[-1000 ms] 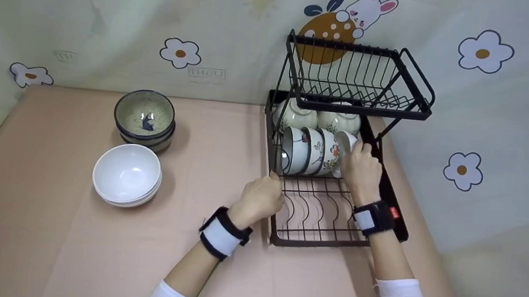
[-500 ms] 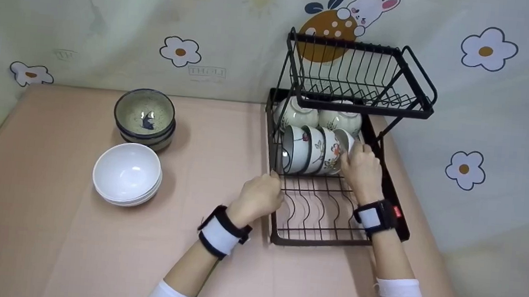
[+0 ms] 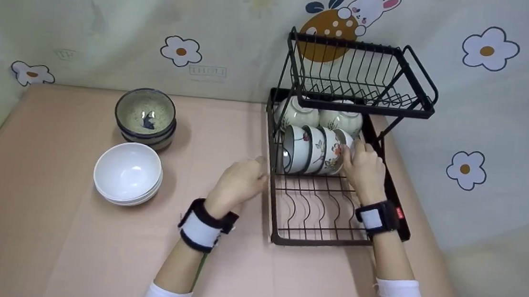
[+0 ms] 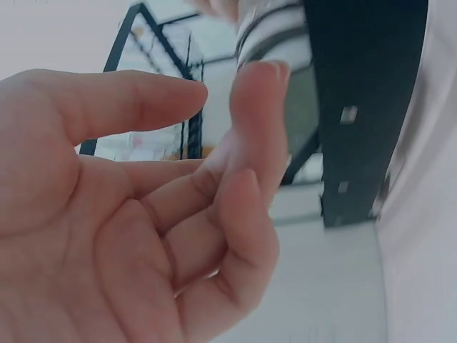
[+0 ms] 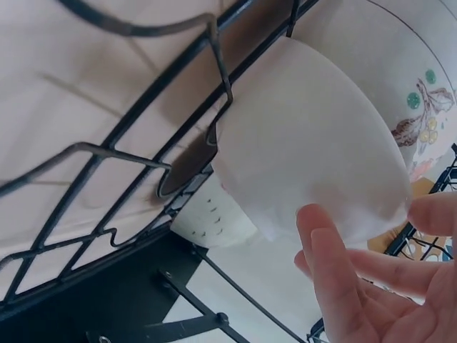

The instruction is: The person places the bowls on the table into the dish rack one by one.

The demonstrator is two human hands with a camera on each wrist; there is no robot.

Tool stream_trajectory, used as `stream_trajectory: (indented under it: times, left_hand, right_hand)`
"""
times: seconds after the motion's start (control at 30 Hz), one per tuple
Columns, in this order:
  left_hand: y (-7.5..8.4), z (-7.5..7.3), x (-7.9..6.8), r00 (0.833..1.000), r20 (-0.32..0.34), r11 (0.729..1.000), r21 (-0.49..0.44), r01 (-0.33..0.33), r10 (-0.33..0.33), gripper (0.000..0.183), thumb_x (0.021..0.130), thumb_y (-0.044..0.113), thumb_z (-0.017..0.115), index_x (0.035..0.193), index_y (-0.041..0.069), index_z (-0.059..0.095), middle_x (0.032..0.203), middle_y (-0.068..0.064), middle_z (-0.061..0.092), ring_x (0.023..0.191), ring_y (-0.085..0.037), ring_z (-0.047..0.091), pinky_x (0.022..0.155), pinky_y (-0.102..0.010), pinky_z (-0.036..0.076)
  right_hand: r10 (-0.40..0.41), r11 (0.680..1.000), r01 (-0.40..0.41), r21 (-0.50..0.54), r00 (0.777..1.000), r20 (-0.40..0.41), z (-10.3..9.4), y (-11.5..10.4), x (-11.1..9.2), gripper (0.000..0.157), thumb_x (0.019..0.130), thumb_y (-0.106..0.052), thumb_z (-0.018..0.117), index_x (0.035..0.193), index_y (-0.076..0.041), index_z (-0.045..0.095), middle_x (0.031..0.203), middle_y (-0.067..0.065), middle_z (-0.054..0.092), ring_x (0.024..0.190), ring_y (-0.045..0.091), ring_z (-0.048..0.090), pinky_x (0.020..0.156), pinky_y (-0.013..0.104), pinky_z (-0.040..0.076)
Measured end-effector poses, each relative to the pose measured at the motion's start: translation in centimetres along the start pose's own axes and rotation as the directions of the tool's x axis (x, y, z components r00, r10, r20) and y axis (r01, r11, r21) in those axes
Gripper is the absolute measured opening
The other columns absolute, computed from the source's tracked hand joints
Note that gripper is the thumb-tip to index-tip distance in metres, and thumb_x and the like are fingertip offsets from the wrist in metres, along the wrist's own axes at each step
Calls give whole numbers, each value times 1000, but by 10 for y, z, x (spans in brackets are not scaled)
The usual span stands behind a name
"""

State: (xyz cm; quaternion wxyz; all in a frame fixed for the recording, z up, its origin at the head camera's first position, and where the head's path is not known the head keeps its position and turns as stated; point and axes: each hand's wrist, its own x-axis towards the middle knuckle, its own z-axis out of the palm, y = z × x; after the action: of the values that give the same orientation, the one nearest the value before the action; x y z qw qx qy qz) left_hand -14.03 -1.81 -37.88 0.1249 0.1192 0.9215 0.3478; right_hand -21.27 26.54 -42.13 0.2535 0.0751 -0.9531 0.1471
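My right hand [image 3: 365, 174] is at the rightmost bowl of a row standing on edge in the lower tier of a black dish rack [image 3: 318, 243]. That white bowl [image 5: 307, 136] leans against a floral bowl [image 5: 400, 64]; the fingertips of my right hand lie at its outer side, fingers loosely bent. In the head view the hand partly hides the bowl. My left hand [image 3: 240, 182] is just left of the rack's side rail. In the left wrist view its fingers [image 4: 257, 128] are loosely curled, thumb apart, with nothing between them.
Two upside-down bowls [image 3: 300, 113] sit at the back of the rack's lower tier, under its raised wire upper tier [image 3: 364, 107]. On the pink tabletop [image 3: 69, 246], a stack of white bowls [image 3: 127, 172] stands in front of a stack of dark-rimmed bowls [image 3: 143, 111] at left.
My left hand has let go of the rack's left rail and moved left. The rightmost bowl has tipped closer to its neighbours, and my right hand's fingers have loosened and shifted slightly right.
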Motion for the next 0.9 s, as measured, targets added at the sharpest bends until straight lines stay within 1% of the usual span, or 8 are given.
stream_trajectory:
  times: [0.17, 0.27, 0.4, 0.57, 0.67, 0.73, 0.8, 0.9]
  left_hand:
    - [-13, -22, -8, 991, -126, 998, 34, 59, -54, 43, 99, 15, 51, 134, -9, 45, 58, -3, 50, 44, -10, 40, 44, -22, 39]
    - [-22, -33, -14, 975, -211, 994, 62, 85, -70, 39, 98, 15, 52, 128, -9, 50, 72, -13, 62, 47, -15, 47, 48, -27, 44]
    - [-35, -47, -22, 951, -294, 989, 73, 126, -100, 38, 96, 16, 53, 124, -10, 54, 100, -25, 65, 71, -32, 62, 63, -40, 52]
    - [-51, -65, -33, 916, -362, 973, 77, 216, -174, 39, 96, 16, 53, 122, -12, 54, 111, -31, 60, 100, -48, 57, 83, -54, 48]
    - [-60, -75, -41, 890, -376, 952, 57, 302, -260, 41, 96, 17, 51, 124, -14, 50, 119, -34, 53, 110, -52, 47, 87, -59, 45]
    - [-66, -80, -46, 867, -384, 931, 45, 361, -317, 45, 97, 18, 49, 126, -15, 46, 123, -37, 47, 113, -54, 42, 87, -61, 43]
    - [-73, -86, -53, 837, -406, 909, 33, 415, -367, 49, 97, 19, 48, 130, -16, 41, 128, -40, 41, 115, -56, 37, 90, -63, 40]
    - [-85, -94, -67, 779, -469, 878, 12, 478, -417, 50, 96, 19, 48, 128, -19, 39, 124, -44, 40, 114, -59, 37, 92, -63, 36]
  right_hand:
    - [-18, 1000, 17, -12, 1000, -19, 0, -3, -1, 39, 95, -26, 57, 110, 10, 62, 92, 30, 62, 65, 53, 59, 54, 60, 48]
    - [-27, 999, 27, -27, 999, -23, 1, -5, -2, 37, 95, -26, 57, 107, 8, 62, 91, 28, 62, 63, 51, 59, 52, 59, 47]
    - [-50, 998, 48, -51, 998, -34, -3, -12, -3, 32, 93, -26, 59, 102, 5, 62, 90, 26, 62, 59, 49, 58, 48, 57, 46]
    - [-130, 990, 125, -60, 987, -93, -17, -30, -6, 26, 90, -20, 63, 100, 4, 63, 87, 22, 64, 52, 43, 56, 41, 51, 44]
    - [-189, 982, 185, -47, 975, -116, -26, -45, -10, 24, 89, -17, 65, 102, 3, 66, 83, 19, 66, 47, 36, 55, 37, 44, 43]
    - [-231, 973, 230, -24, 967, -103, -31, -55, -13, 23, 88, -15, 66, 101, 3, 66, 76, 16, 65, 44, 30, 53, 35, 39, 41]
    - [-273, 962, 274, 0, 959, -78, -34, -65, -17, 22, 87, -14, 68, 100, 3, 67, 72, 14, 65, 43, 25, 52, 34, 34, 39]
    - [-329, 943, 330, 44, 944, -25, -37, -77, -24, 19, 86, -13, 69, 97, 3, 66, 64, 10, 62, 40, 20, 48, 33, 28, 35]
